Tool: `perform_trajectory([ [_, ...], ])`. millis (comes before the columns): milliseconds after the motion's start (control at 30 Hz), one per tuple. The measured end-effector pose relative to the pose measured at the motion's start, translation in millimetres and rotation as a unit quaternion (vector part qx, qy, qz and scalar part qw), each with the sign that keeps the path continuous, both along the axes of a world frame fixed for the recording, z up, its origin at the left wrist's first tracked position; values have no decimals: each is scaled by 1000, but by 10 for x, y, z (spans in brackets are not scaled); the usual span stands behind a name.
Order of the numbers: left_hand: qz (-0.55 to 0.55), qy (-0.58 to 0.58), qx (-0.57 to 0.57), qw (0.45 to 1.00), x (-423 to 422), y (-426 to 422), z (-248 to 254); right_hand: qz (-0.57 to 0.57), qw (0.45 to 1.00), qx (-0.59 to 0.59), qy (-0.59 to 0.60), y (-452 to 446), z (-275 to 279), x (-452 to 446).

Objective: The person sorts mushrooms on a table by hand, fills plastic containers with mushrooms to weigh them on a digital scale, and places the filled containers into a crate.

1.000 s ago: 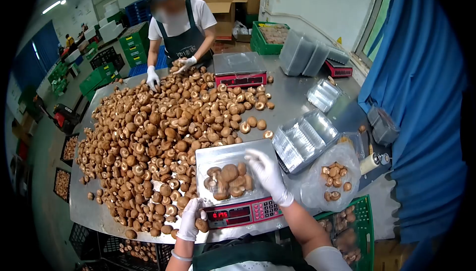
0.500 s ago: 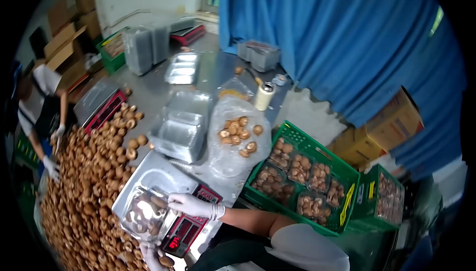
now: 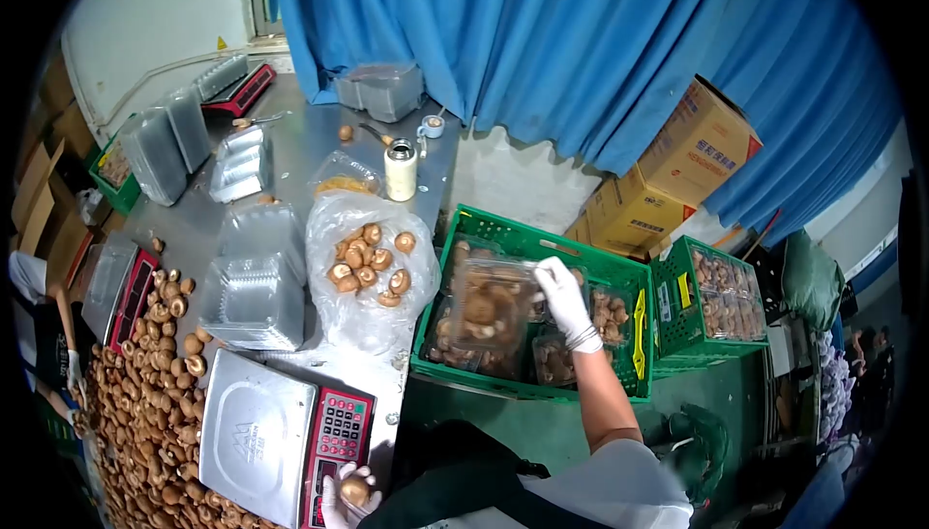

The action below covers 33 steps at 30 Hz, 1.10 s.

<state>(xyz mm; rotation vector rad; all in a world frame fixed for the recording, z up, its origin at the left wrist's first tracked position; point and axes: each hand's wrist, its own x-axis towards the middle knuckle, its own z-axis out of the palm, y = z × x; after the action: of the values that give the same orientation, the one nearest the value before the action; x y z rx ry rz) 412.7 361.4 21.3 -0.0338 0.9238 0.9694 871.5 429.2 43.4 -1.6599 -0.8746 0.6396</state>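
R hand [image 3: 566,304] clamped on R edge of clear mushroom pack [image 3: 484,308], held over near green crate [image 3: 532,391]; can't tell if it touches packs below. L hand [image 3: 334,508] well apart from R, low beside front scale [image 3: 256,432], fingers curled round 1 mushroom [image 3: 354,490]. Edges: steel table [image 3: 298,137] ends just L of crate, tight gap; crate's R end near 2nd green crate [image 3: 679,335]; open room = green floor [image 3: 503,413] in front of crate, btwn it and person. Counts: 3 scales total (front one + 2 farther off), 2 cartons [image 3: 697,147] stacked behind crate, 1 flask [image 3: 400,171], 1 cup [image 3: 432,126], 1 plastic bag [image 3: 363,331] w/ approx 10 loose mushrooms on it; mushroom heap [image 3: 145,432] too many to count. Vs 0.5 s ago: pack was on front scale, now off it and over crate; view swung R; L hand had its mushroom then too.
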Motion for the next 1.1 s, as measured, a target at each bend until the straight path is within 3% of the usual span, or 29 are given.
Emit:
perform_trajectory([
  [67,46,-26,-51,997,172,27,44,-28,997,-21,67,-224,-573,517],
  [133,-15,-58,26,998,195,82,101,-43,989,-81,113,-408,-962,710],
  [200,15,9,39,999,309,121,334,-103,968,-127,190,-560,-1210,767],
  [233,29,43,44,998,365,141,452,-133,969,-177,112,-712,-1489,928],
  [267,29,35,68,997,223,172,263,-161,961,-224,33,-911,-1694,1126],
  [300,31,22,94,995,66,174,52,-142,918,-343,-138,-1095,-1694,1243],
  [333,34,12,116,993,-48,170,-84,-118,833,-448,-302,-1274,-1683,1331],
  [400,39,0,131,991,-155,137,-163,-142,768,-577,-240,-1627,-1591,1365],
  [467,49,4,128,991,-199,88,-81,-95,744,-624,-218,-1988,-1825,1372],
  [533,75,8,149,986,-316,37,-415,-165,824,-526,-129,-2237,-2025,1232],
  [567,86,9,157,984,-351,20,-505,-206,854,-454,148,-2243,-2085,1231],
  [600,61,1,142,988,-328,22,-367,-200,856,-454,146,-2347,-2290,1363],
  [667,43,0,140,989,-207,33,-135,-108,923,-370,12,-2361,-2623,1623],
  [700,57,11,152,987,-168,38,-43,-47,929,-351,-106,-2235,-2178,1513],
  [767,38,-5,222,974,-235,47,16,38,903,-408,-132,-1916,-1626,1526],
  [800,90,-15,173,981,-211,89,139,28,913,-361,-189,-1898,-1715,1665],
  [867,117,-39,189,974,-284,123,142,78,921,-380,-31,-1690,-1876,1962],
  [933,160,-87,184,966,-348,126,93,91,888,-404,-198,-1388,-2675,2608],
  [1000,200,-116,182,956,-360,97,101,90,833,-334,-432,-479,-1638,1613],
  [1100,235,-177,201,934,-386,23,138,155,869,-68,-464,666,-1011,582],
])
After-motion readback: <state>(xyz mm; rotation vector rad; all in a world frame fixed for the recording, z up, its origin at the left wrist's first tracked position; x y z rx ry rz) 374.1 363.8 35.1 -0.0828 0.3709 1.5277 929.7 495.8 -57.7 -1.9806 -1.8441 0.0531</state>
